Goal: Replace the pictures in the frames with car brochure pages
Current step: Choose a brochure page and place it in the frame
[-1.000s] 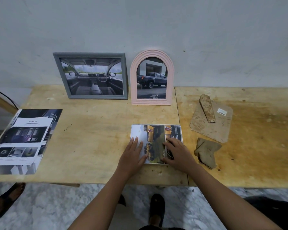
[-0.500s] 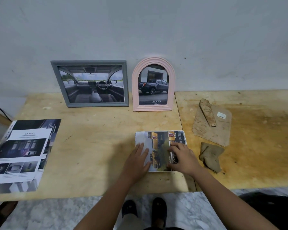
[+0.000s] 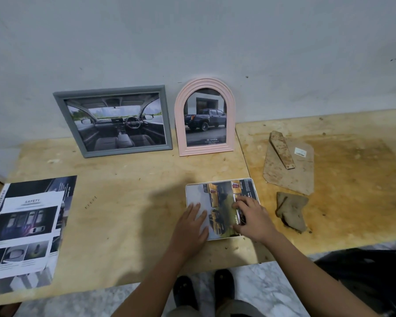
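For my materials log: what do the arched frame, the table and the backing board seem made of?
Arched frame: matt pink, ridged; painted wood or plastic, unclear.
Table: bare plywood, by its grain and stains.
Backing board: likely brown fibreboard, dull, mottled.

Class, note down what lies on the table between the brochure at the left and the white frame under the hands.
Nothing: in the head view only bare table, crossed by a shadow, separates the brochure from the white frame.
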